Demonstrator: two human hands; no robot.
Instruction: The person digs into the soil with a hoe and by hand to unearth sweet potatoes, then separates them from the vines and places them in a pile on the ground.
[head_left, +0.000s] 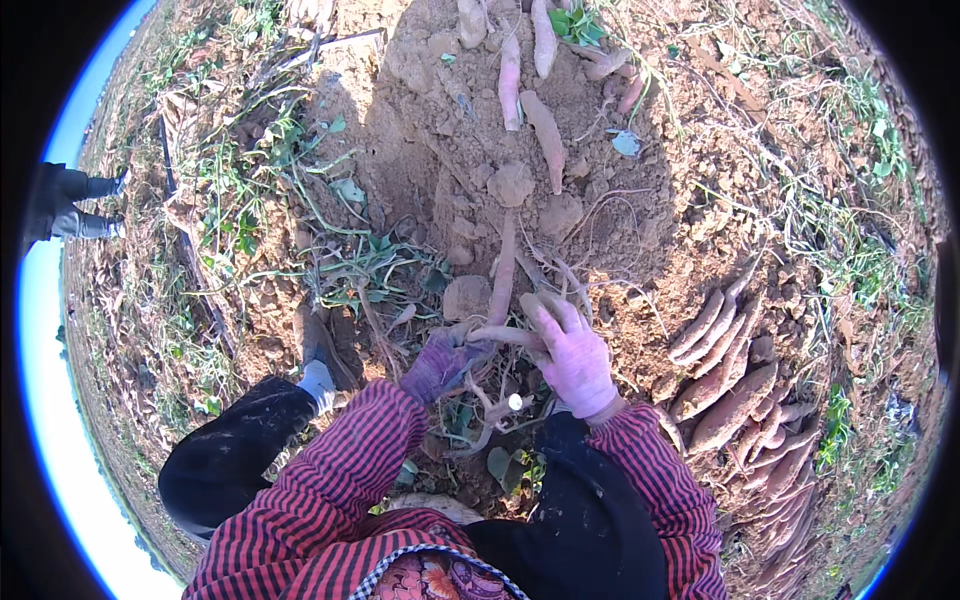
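In purple gloves, both my hands grip a slim, pale sweet potato lying crosswise between them. My left hand is closed round its left end, beside a pale, forked root stem. At the other end, my right hand curls over the root, its thumb side hidden from view. Just beyond them a long pinkish sweet potato points away from me, with a clod of soil at its far tip. A second clod sits to its left.
Several sweet potatoes lie on the loose soil ahead. A large row of them is heaped at my right. Cut green vines spread over the ground to the left. Another person's legs show at the far left.
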